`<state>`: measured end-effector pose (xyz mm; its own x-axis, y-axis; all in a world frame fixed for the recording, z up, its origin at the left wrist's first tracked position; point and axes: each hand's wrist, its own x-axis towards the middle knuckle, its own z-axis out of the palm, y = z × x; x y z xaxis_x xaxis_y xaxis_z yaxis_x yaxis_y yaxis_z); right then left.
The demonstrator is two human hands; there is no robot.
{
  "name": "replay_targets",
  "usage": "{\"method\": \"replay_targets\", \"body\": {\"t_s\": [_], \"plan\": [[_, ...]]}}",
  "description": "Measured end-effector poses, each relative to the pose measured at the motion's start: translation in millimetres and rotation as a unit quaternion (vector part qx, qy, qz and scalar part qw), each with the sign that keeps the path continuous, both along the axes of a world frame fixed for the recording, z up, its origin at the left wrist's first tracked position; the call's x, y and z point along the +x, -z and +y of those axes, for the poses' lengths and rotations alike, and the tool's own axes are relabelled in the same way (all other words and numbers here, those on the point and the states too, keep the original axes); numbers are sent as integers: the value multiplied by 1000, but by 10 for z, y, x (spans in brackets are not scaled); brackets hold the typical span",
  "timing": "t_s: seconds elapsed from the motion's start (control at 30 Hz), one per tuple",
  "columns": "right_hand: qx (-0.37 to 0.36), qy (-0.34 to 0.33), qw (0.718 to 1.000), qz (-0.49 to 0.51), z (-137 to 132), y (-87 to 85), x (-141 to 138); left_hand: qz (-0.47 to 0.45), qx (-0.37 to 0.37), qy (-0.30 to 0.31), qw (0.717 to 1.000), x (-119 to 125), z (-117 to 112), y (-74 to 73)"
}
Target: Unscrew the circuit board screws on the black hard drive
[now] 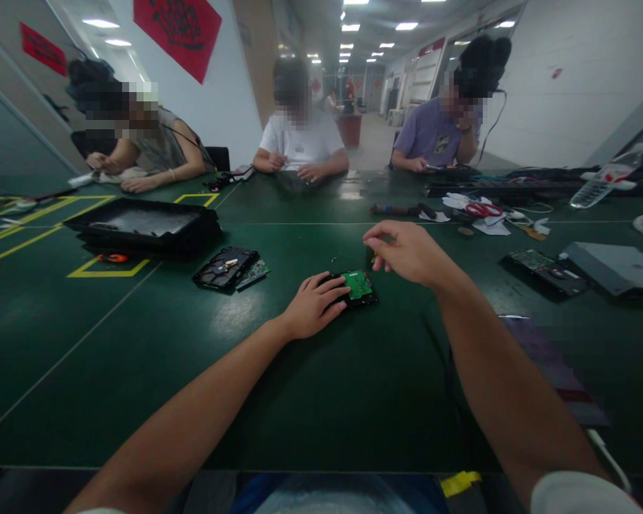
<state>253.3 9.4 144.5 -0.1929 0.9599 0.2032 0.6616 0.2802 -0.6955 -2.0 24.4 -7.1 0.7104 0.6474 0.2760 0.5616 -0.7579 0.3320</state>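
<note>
My left hand [315, 307] lies flat with fingers spread over the left part of a hard drive [374, 297], whose green circuit board [358, 285] faces up. Above the drive's right end is my right hand [404, 250], its fingers pinched together. A small dark and yellowish bit shows below those fingers; I cannot make out what it is. Tiny loose pieces, perhaps screws [334, 260], lie just behind the drive. To the left sit another hard drive [226, 268] and a loose circuit board [254, 274].
Black trays [144, 225] are stacked at left beside yellow tape. On the right are a hard drive [544, 271], a grey box [616, 268], red-handled scissors [484, 209], a dark handheld tool [396, 210] and a plastic bottle [603, 184]. Three people sit across the green table [321, 400].
</note>
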Motion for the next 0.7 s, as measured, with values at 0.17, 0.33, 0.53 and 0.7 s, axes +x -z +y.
{"method": "replay_targets", "body": {"t_s": [0.17,0.33,0.53,0.7], "plan": [[23,13,999,-33,0,-14,2,2,-3,0,1000,0,2,-4],[40,11,998,-38,-14,-15,20,2,-1,3,1000,0,-1,-11],[-10,-30,999,6,10,18,-5,7,5,0,1000,7,-1,-12],[-3,-55,998,38,14,26,-18,1,3,3,1000,12,-8,-22]]}}
